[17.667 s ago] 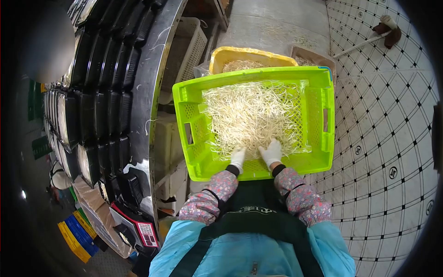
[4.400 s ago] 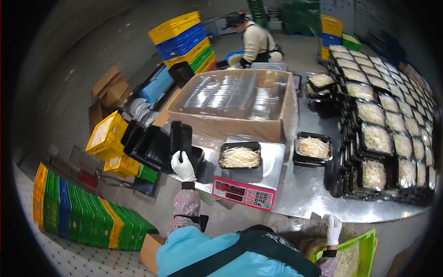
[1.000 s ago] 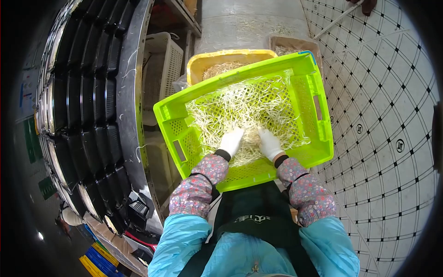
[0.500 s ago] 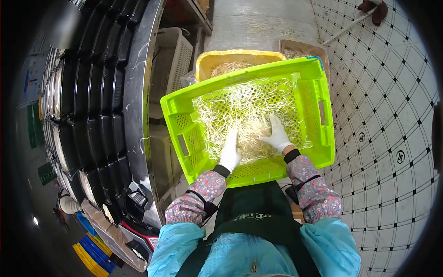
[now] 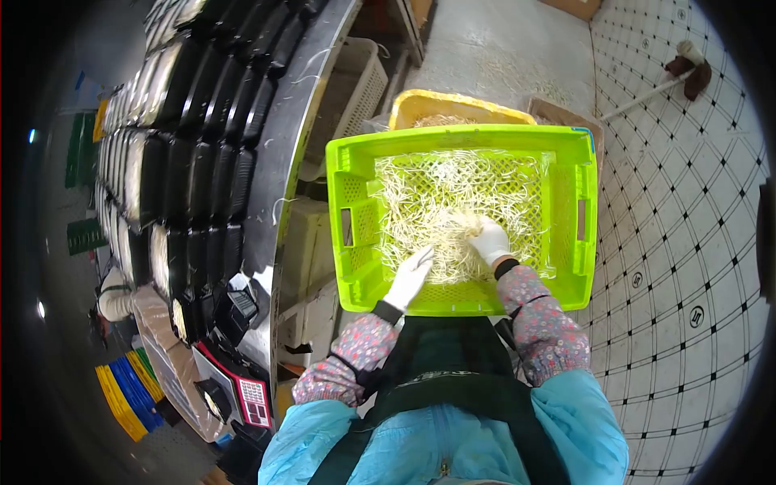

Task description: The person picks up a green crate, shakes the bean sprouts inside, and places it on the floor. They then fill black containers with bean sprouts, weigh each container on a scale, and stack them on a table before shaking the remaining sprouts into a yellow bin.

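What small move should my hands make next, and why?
Perhaps bring the left hand under the clump of sprouts at the right hand: that hand looks curled around it, while the left hand looks open and holds none.

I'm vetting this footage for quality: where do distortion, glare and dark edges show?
Head view: corners fade to black, and lines on the floor bow at right; head view: bright streaks on the black trays, and the sprouts look brightest toward the far side of the crate.
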Demonstrator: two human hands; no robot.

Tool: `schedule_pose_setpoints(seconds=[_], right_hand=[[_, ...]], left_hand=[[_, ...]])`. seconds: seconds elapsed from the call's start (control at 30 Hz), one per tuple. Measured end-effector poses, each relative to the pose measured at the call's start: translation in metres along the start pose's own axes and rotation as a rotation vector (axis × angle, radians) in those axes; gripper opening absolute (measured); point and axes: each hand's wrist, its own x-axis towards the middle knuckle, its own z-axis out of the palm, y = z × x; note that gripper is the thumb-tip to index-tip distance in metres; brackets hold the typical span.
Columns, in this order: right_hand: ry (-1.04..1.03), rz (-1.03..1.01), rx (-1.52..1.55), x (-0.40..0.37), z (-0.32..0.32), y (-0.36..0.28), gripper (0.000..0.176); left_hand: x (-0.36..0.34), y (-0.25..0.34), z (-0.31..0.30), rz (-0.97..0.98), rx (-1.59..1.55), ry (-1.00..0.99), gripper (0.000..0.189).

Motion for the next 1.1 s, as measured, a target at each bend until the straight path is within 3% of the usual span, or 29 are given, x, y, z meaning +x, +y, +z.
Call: schedule_pose_setpoints(seconds=[0.1,0.13,0.2,0.27,0.33,0.4,0.47,0.6,0.73,0.8,0.93,1.0,1.03,1.1], right_hand=[[-0.115,-0.174,0.744,0.001,-0.017,0.012,0.057],[-0.128,-0.2,0.73,-0.006,-0.032,0.005,0.057],[-0.254,-0.213,1.008,-0.021,-0.058,-0.012,0.054],[-0.32,-0.238,1.015,-0.03,-0.07,-0.024,0.048],[-0.331,-0.043,0.91,-0.037,-0.077,-0.045,0.049],[-0.39,-0.123,1.016,-0.041,-0.075,-0.069,0.047],[-0.415,-0.222,1.049,-0.054,-0.082,-0.118,0.045],[-0.623,-0.39,0.862,-0.074,-0.074,-0.219,0.046],[-0.824,-0.642,0.794,-0.137,-0.052,-0.355,0.047],[-0.955,-0.713,0.837,-0.169,-0.027,-0.428,0.046],[-0.91,-1.001,0.616,-0.209,0.032,-0.546,0.047],[-0.757,-1.135,0.508,-0.216,0.08,-0.579,0.049],[-0.547,-1.276,0.343,-0.216,0.105,-0.589,0.051],[-0.445,-1.349,-0.064,-0.215,0.141,-0.595,0.063]], left_hand=[[-0.055,0.037,-0.017,0.021,-0.028,0.061,0.047],[-0.074,0.051,-0.02,0.005,-0.1,0.109,0.044],[-0.108,0.074,-0.023,0.009,-0.183,0.187,0.042],[-0.138,0.086,-0.027,-0.019,-0.293,0.253,0.04],[-0.163,0.084,-0.037,0.052,-0.341,0.317,0.039],[-0.19,0.078,-0.054,0.175,-0.215,0.363,0.039],[-0.219,0.077,-0.071,0.276,-0.262,0.561,0.039],[-0.284,0.064,-0.134,0.401,0.034,1.184,0.043],[-0.335,0.023,-0.223,0.411,-0.289,1.476,0.057],[-0.339,-0.022,-0.278,0.492,-0.274,1.512,0.059],[-0.349,-0.007,-0.318,0.363,-0.597,1.369,0.055],[-0.336,-0.022,-0.338,0.326,-0.762,1.228,0.061],[-0.332,-0.019,-0.342,0.318,-0.85,1.21,0.065],[-0.326,-0.023,-0.352,0.286,-0.822,1.203,0.065]])
